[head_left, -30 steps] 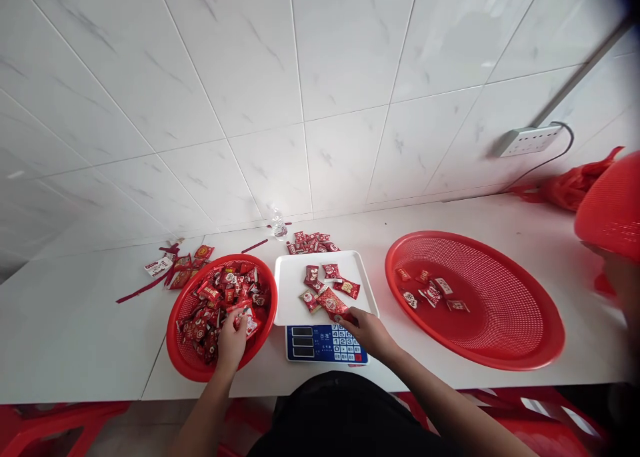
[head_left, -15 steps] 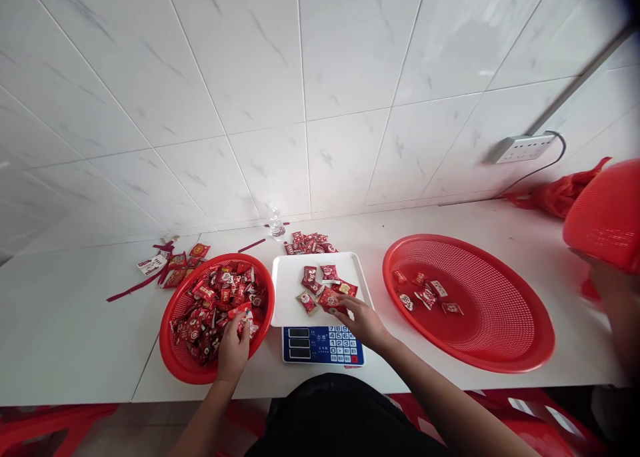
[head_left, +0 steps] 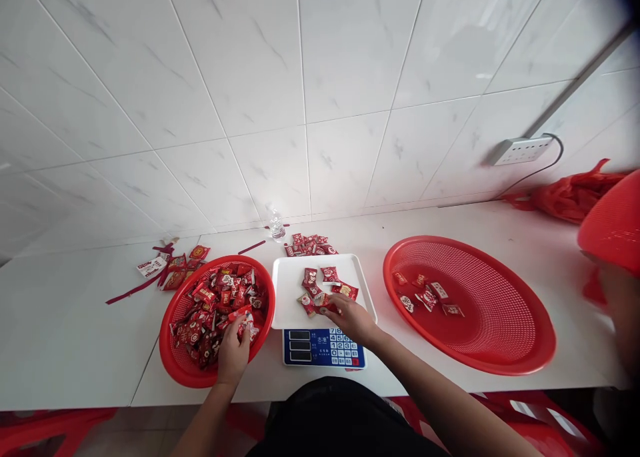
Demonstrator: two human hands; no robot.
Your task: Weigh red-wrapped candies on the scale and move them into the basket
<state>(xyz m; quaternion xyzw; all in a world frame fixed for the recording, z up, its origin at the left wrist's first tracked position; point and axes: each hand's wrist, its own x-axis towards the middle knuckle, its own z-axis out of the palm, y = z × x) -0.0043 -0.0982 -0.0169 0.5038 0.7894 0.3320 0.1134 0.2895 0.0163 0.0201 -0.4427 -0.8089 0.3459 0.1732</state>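
My left hand (head_left: 234,356) is in the red basket (head_left: 167,350) of wrapped candies, its fingers closed on a red and white candy packet (head_left: 243,312). Over the white weighing tray (head_left: 285,310) of the digital scale (head_left: 324,348), my right hand (head_left: 353,318) has its fingers closed around a small red candy packet (head_left: 325,302), mostly covered by them. Several other red candy packets (head_left: 310,277) lie on the tray around those fingertips.
On the right sits a wide red basket (head_left: 500,310) with several candies. Behind the scale are a candy pile (head_left: 311,245) and a clear bottle (head_left: 276,224). Packets and dark red strips (head_left: 135,290) lie at left. A person in a red cap (head_left: 613,224) is at far right.
My right hand has shifted slightly left and down over the tray, now covering more of the packet. The left hand has barely moved. The person in the cap has moved right.
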